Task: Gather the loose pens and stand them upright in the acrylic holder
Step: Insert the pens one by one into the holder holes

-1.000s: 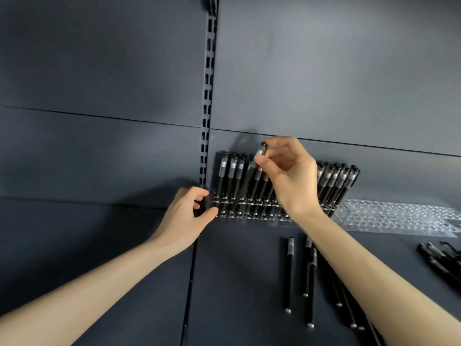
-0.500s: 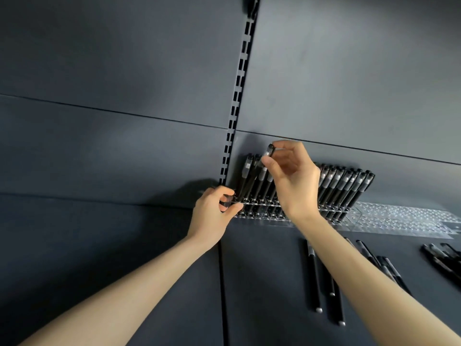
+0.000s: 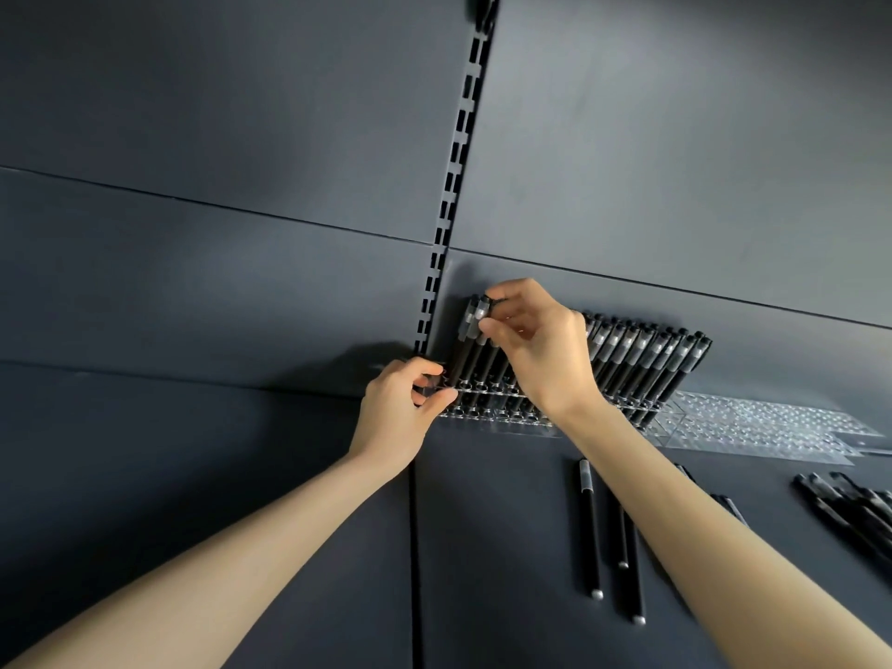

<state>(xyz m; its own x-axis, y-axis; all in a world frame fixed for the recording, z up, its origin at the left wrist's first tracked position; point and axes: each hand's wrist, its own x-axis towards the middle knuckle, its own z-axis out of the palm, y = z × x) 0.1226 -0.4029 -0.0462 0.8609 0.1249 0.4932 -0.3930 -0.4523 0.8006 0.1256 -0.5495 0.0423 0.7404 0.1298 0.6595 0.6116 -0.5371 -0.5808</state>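
Pens (image 3: 647, 359) stand slanted in the holder (image 3: 482, 416) mid-frame, right of a slotted rail (image 3: 453, 185). My left hand (image 3: 400, 417) pinches the holder's left end. My right hand (image 3: 540, 354) pinches one pen (image 3: 470, 345) at the row's left, hiding those behind. Loose pens (image 3: 590, 523) lie lower right, some under my forearm (image 3: 700, 538); a second holder (image 3: 753, 422) sits far right.

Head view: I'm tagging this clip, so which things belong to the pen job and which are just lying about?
In the job: pen holder, held by the left hand; pen pinched by the right hand; standing pens; loose pens on the shelf.
Just there: slotted rail; empty clear rack at right; wall panel.
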